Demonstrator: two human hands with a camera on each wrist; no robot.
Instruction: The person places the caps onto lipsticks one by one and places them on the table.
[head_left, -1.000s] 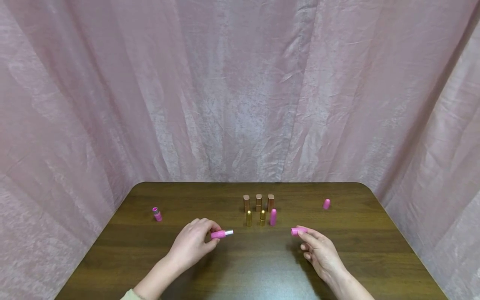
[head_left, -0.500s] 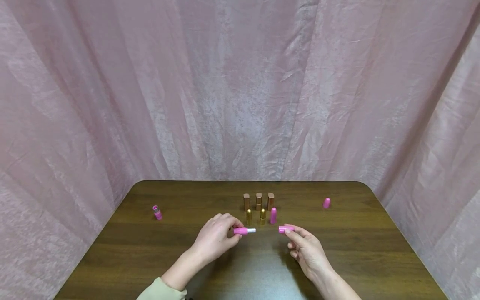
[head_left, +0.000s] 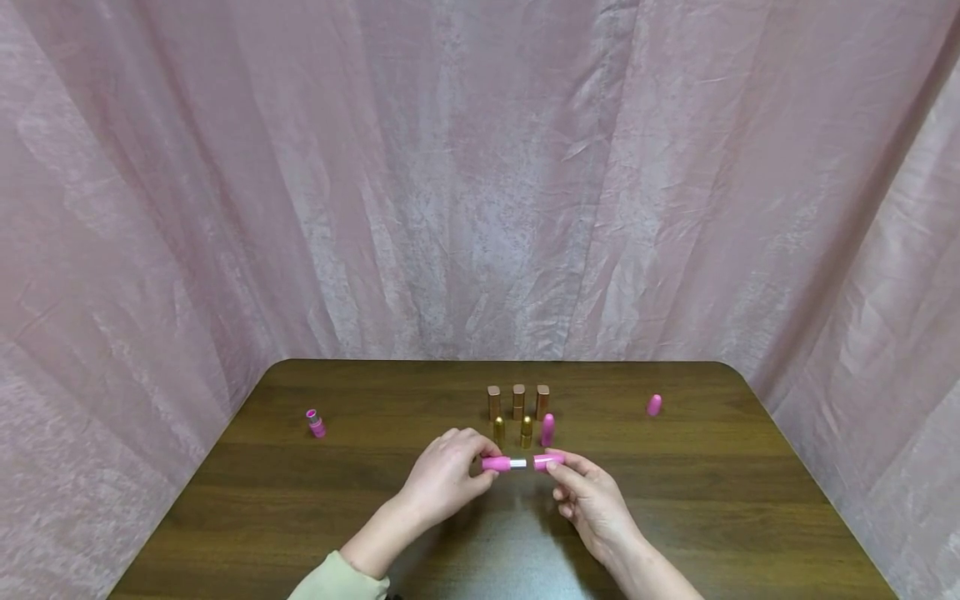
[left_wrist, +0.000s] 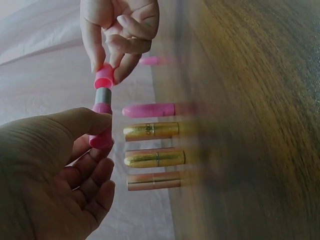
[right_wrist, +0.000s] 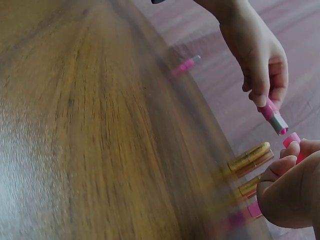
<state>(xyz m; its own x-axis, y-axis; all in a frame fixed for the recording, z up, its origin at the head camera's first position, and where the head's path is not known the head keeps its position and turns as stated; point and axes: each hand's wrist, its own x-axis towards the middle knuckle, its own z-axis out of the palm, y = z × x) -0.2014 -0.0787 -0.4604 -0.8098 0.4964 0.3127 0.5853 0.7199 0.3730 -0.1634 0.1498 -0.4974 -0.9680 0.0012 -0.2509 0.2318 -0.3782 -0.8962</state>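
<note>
My left hand [head_left: 448, 475] pinches the pink base of a lipstick [head_left: 496, 463] between thumb and fingers, its silver collar pointing right. Opposite it, my right hand [head_left: 592, 500] holds a pink lipstick cap [head_left: 546, 461] by thumb and fingertips, the cap's mouth facing the collar. A narrow gap separates cap and collar, and the two are roughly in line. In the left wrist view the cap [left_wrist: 103, 77] hangs just beyond the silver collar [left_wrist: 103, 95]. From the right wrist view, a bit of pink shows inside the lipstick's collar [right_wrist: 280, 125].
Behind the hands stand two gold lipsticks [head_left: 526, 432] and a closed pink lipstick [head_left: 547, 430], with three copper-coloured lipsticks [head_left: 518, 402] farther back. An uncapped pink lipstick [head_left: 316, 423] stands at the left, a loose pink cap [head_left: 654, 405] at the right of the wooden table [head_left: 225, 500].
Both hands have come toward each other: the left moved right with the lipstick base, the right moved left with the cap. The gap between the two pieces has shrunk to a sliver.
</note>
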